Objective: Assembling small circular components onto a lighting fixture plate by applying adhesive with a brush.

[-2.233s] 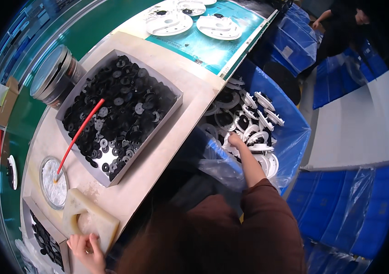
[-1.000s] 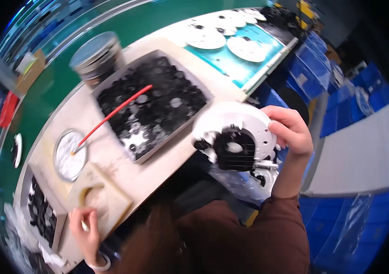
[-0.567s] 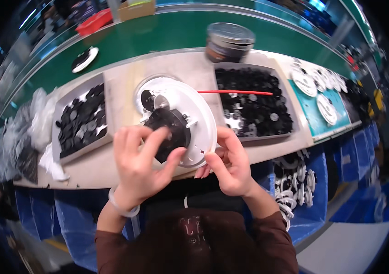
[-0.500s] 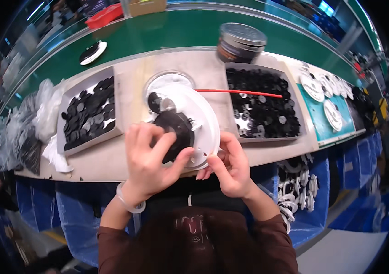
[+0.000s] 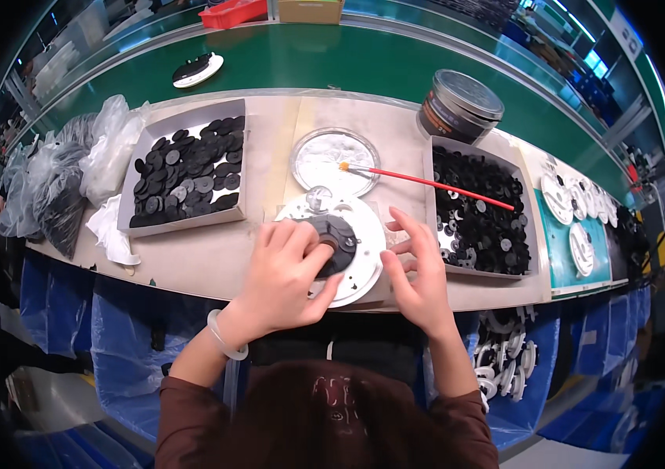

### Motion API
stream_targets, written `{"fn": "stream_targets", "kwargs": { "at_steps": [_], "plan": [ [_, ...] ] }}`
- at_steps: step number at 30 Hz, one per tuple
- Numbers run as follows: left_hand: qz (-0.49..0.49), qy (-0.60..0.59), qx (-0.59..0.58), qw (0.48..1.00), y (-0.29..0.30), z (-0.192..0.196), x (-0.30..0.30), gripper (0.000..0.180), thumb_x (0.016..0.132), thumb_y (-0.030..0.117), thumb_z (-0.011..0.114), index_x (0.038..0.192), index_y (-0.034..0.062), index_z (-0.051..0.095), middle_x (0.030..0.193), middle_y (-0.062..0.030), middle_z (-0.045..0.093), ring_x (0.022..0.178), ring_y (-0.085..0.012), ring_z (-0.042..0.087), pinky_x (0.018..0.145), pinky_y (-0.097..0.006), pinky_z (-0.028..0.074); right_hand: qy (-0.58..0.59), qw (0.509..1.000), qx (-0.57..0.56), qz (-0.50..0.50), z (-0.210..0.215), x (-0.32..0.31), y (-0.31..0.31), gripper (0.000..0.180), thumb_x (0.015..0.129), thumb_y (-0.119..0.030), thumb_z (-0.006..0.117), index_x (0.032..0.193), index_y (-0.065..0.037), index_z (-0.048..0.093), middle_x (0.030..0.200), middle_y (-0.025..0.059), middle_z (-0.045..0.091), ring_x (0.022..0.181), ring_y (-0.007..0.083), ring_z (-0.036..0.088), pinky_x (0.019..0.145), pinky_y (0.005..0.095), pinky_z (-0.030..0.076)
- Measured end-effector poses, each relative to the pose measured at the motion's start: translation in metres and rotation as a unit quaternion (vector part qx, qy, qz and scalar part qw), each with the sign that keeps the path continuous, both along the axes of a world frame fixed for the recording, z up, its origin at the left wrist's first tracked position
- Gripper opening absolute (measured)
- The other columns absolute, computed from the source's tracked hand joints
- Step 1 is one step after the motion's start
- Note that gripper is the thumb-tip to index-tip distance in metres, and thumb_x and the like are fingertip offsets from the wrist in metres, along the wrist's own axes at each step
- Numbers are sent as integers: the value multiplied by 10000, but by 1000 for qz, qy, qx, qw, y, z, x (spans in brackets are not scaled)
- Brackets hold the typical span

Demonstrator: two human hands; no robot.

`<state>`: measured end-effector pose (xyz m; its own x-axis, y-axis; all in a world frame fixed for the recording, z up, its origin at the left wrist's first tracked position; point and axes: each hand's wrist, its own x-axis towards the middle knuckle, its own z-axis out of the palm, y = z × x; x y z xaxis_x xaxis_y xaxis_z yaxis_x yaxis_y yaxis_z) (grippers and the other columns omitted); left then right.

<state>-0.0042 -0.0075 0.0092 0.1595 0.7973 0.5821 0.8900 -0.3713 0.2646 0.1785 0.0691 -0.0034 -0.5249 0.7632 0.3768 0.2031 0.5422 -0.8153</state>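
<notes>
A white round plate [image 5: 370, 242] lies on the work table in front of me, with a black round part [image 5: 343, 236] mounted on it. My left hand [image 5: 282, 270] curls over the black part from the left, its fingers closed on it; they hide some of its surface. Just off the plate's right edge, my right hand [image 5: 420, 273] is held with fingers apart and nothing in it. Beyond the plate sits a shallow clear dish [image 5: 313, 164] of white paste-like material. A brush with a red handle [image 5: 442, 185] reaches from that dish to the right-hand box.
Small black discs fill a box [image 5: 240, 160] at left; another box [image 5: 536, 242] at right holds small dark parts. A round tin [image 5: 457, 109] stands behind it. Plastic bags [image 5: 110, 160] lie far left. White parts [image 5: 580, 248] rest on a green mat at far right.
The white plate, tilted up between both hands before, now lies flat on the table. My right hand has let go of its rim. The whole view has shifted.
</notes>
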Motion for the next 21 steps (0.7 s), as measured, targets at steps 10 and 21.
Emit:
{"fn": "stream_targets", "kwargs": {
  "at_steps": [10, 21],
  "plan": [
    [-36, -5, -2, 999, 1, -3, 7, 254, 653, 239, 719, 708, 38, 573, 771, -57, 464, 752, -231, 427, 679, -344, 337, -89, 990, 104, -27, -2, -16, 16, 240, 812, -28, 551, 1045, -43, 608, 679, 75, 519, 519, 113, 480, 487, 237, 407],
    [-19, -22, 17, 999, 6, -13, 9, 264, 679, 269, 693, 688, 46, 552, 758, -58, 469, 737, -223, 448, 667, -326, 343, -197, 972, 124, -14, 16, -16, 26, 215, 819, -92, 553, 1020, -94, 629, 519, 138, 497, 403, 164, 466, 432, 275, 367]
  ]
}}
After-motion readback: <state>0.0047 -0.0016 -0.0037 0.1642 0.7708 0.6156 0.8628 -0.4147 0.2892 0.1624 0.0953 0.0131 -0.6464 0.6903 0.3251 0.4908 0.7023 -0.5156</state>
